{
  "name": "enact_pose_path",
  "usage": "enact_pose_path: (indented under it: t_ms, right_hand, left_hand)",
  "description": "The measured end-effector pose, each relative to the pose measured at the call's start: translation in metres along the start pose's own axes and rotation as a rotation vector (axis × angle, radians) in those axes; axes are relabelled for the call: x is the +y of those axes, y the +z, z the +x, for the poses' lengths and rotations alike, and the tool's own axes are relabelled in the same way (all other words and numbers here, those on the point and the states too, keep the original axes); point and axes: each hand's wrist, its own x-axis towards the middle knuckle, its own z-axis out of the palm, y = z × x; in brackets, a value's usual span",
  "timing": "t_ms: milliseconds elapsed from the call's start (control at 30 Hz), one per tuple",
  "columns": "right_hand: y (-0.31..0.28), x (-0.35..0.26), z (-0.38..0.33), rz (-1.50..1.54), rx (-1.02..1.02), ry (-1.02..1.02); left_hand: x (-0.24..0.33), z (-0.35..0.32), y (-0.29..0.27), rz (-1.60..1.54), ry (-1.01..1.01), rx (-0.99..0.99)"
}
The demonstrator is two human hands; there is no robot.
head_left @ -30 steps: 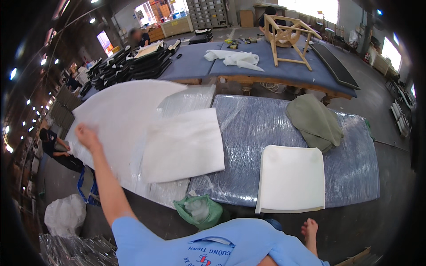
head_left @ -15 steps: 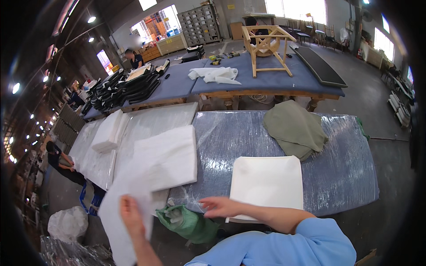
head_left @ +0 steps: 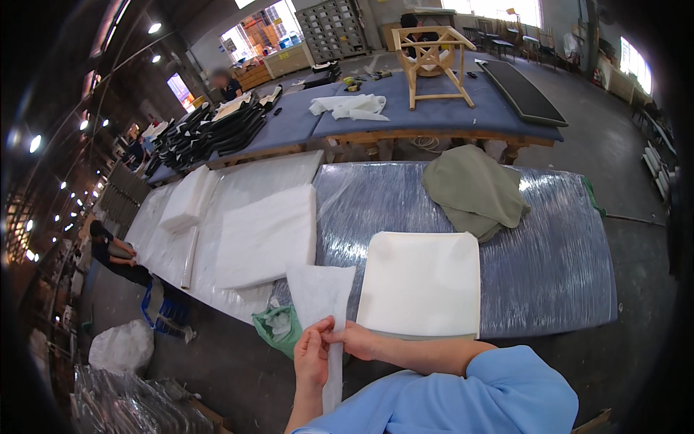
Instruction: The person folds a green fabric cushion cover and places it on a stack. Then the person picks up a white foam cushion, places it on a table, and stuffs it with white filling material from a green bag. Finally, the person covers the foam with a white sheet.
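Note:
A thin white sheet of wadding (head_left: 322, 304) hangs in front of me, its top resting against the table's near edge. My left hand (head_left: 311, 359) grips its lower left edge. My right hand (head_left: 353, 339) pinches the same sheet from the right, thumb against the left hand. Just right of the hands a white square seat cushion (head_left: 423, 283) lies flat on the plastic-wrapped blue table (head_left: 549, 267). A folded olive-green fabric (head_left: 473, 189) lies behind the cushion.
White foam sheets and pads (head_left: 264, 235) cover the table's left half. A green bag (head_left: 277, 327) sits on the floor below. Behind stand blue tables with a wooden chair frame (head_left: 434, 61), black seat parts (head_left: 210, 130) and white cloth (head_left: 350, 107). People stand far left and back.
The large white sheet was pulled off the left stack toward me. It is now folded narrow, and both hands have come together on it in front of my body.

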Motion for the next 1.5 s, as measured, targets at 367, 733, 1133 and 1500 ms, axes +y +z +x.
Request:
enact_pose_path:
  t_ms: [367, 733, 1133, 1500]
  right_hand:
    - [0.105, 0.059, 0.099, -0.394, 0.066, -0.012]
    - [0.254, 0.143, 0.108, -0.783, -0.553, 0.082]
    - [0.187, 0.029, 0.032, -0.828, 0.001, -0.370]
    - [0.011, 0.024, -0.070, -0.195, 0.847, -0.736]
  left_hand:
    - [0.041, -0.144, -0.193, 0.087, 0.092, 0.574]
    - [0.029, -0.217, -0.332, 0.065, -0.172, 0.686]
    - [0.137, -0.110, -0.381, 0.099, 0.229, 0.476]
    - [0.082, -0.012, -0.238, 0.364, -0.192, -0.218]
